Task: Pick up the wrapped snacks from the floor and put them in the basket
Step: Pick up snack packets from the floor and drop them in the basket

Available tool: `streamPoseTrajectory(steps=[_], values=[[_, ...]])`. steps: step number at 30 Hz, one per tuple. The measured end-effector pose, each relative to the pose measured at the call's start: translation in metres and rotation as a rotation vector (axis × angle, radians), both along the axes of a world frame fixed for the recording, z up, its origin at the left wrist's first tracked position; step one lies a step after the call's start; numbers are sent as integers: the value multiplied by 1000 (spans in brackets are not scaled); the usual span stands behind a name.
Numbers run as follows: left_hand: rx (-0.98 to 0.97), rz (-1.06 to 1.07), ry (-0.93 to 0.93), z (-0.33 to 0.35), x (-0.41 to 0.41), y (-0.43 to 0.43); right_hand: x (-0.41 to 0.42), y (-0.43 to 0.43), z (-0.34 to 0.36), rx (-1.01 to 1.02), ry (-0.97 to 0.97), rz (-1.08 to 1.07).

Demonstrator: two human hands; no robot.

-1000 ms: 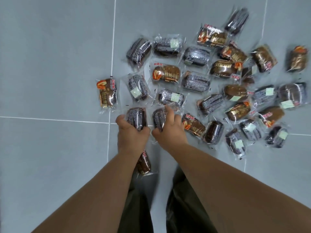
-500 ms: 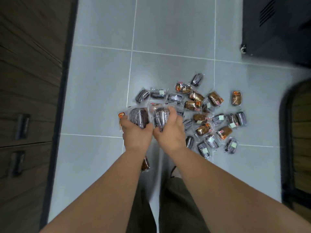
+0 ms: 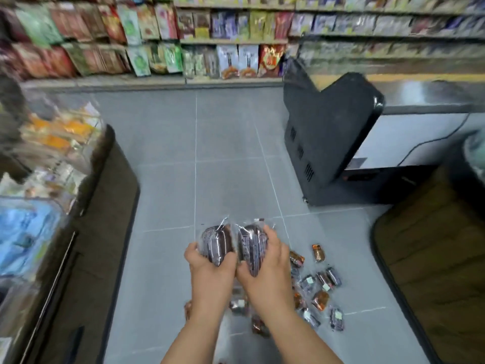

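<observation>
The left hand (image 3: 207, 269) curls round one dark wrapped snack (image 3: 216, 243), and the right hand (image 3: 265, 274) round a second snack (image 3: 252, 245), side by side (both held above the floor (image 3: 228, 158)). About a dozen loose snacks (image 3: 320, 299) lie on the floor below, some hidden behind the arms. At left a clear bin (image 3: 52, 143) holds blurred packets.

Shop, shelves (image 3: 223, 35) of packaged goods
</observation>
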State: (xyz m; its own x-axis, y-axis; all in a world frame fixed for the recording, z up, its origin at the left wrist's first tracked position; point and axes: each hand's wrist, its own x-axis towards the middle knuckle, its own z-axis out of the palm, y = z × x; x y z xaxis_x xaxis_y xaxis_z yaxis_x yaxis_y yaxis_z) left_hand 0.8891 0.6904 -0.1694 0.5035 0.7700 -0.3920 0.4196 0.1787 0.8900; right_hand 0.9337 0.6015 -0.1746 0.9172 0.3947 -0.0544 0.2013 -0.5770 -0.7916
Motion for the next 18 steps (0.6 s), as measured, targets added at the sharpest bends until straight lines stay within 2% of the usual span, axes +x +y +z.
streamPoseTrajectory(steps=[9, 13, 18], values=[[147, -364, -240, 132, 41, -29, 16, -46, 119, 176, -133, -281], [131, -569, -237, 164, 49, -51, 9, -77, 141, 329, -68, -452], [59, -781, -197, 172, 56, -95, -12, -129, 154, 354, -57, -636]])
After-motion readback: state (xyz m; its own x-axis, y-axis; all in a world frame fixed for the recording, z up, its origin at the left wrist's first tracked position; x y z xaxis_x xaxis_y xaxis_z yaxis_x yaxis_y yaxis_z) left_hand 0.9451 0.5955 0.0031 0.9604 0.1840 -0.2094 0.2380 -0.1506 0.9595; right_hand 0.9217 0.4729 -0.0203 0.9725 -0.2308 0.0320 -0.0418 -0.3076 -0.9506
